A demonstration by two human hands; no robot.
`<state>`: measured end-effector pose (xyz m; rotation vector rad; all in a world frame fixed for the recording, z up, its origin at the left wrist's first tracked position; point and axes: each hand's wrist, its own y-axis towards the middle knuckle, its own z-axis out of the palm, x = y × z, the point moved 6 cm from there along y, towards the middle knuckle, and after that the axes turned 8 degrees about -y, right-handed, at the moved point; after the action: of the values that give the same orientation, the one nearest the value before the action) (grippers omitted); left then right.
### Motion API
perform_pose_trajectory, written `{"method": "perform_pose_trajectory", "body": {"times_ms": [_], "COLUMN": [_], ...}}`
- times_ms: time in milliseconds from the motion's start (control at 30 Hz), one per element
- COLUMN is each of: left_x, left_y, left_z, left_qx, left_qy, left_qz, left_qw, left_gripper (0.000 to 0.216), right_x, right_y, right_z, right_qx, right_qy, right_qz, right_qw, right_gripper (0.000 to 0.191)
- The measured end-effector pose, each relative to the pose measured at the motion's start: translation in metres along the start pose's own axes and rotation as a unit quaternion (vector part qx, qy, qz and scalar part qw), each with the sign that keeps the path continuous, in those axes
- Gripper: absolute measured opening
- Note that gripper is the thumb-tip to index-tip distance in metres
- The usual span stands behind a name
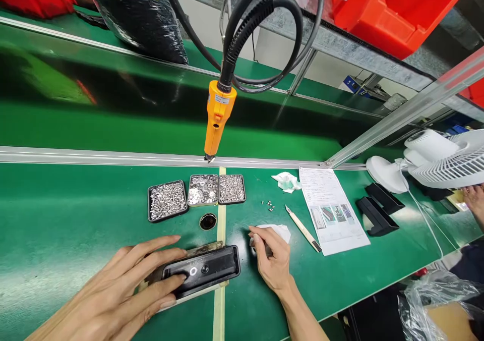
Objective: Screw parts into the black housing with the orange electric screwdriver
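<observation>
My left hand (132, 283) grips the left end of a long black plastic housing (223, 265). One finger lies inside its raised rim, beside a small white ring (193, 271). The housing rests on a light, worn block (206, 249), partly hidden beneath it. To the right, my right hand (273, 256) is closed in a pinch over a crumpled white tissue (283, 231); whatever its fingertips hold is hidden. Loose small screws (269, 205) lie beyond that hand. A dark round disc with a shiny rim (207, 221) sits just past the housing.
Three trays of small metal parts (168, 201) (203, 189) (232, 188) stand beyond the housing. Above hangs an orange electric screwdriver (219, 116). Rightward lie a utility knife (302, 227), printed sheet (333, 215), black plastic parts (376, 215) and fan (446, 154). Another person's hand (475, 202) appears far right.
</observation>
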<state>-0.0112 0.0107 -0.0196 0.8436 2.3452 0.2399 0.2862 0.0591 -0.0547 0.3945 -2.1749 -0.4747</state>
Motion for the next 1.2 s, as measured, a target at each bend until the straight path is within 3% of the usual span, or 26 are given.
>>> {"method": "perform_pose_trajectory", "body": {"times_ms": [133,400,600,767,867,967,1033,1133,1200], "left_x": [-0.011,-0.012,-0.012,-0.009,0.009,0.05,0.078,0.108,0.112], "left_y": [0.004,0.017,0.02,0.011,0.012,0.021,0.029,0.042,0.06], "left_z": [-0.001,0.01,0.011,0.013,0.004,-0.015,-0.025,-0.03,-0.029], "left_qx": [0.066,0.106,0.11,0.117,0.089,-0.007,-0.047,-0.053,-0.058], "left_qy": [0.109,0.146,0.149,0.083,0.006,-0.039,-0.015,0.018,0.004], "left_qz": [0.088,0.126,0.13,0.082,0.013,-0.122,-0.176,-0.203,-0.19], "left_qw": [0.988,0.975,0.974,0.986,0.996,0.992,0.983,0.977,0.98], "left_gripper": [0.06,0.069,0.067,0.064,0.056,0.035,0.03,0.03,0.026], "right_x": [0.002,0.0,-0.001,-0.001,0.001,0.0,-0.003,-0.007,-0.004], "right_y": [0.001,0.001,0.0,-0.001,-0.001,-0.001,-0.002,0.0,0.002], "right_z": [0.001,0.0,0.001,0.003,0.002,0.002,0.003,0.004,-0.001], "right_qx": [0.007,0.008,0.011,0.014,0.011,0.009,0.008,-0.004,-0.027], "right_qy": [-0.004,-0.009,-0.012,-0.017,-0.018,-0.013,-0.005,0.001,-0.014], "right_qz": [0.004,0.01,0.013,0.011,0.002,0.002,0.003,0.005,0.004], "right_qw": [1.0,1.0,1.0,1.0,1.0,1.0,1.0,1.0,1.0], "right_gripper": [0.026,0.026,0.024,0.025,0.026,0.026,0.027,0.027,0.026]}}
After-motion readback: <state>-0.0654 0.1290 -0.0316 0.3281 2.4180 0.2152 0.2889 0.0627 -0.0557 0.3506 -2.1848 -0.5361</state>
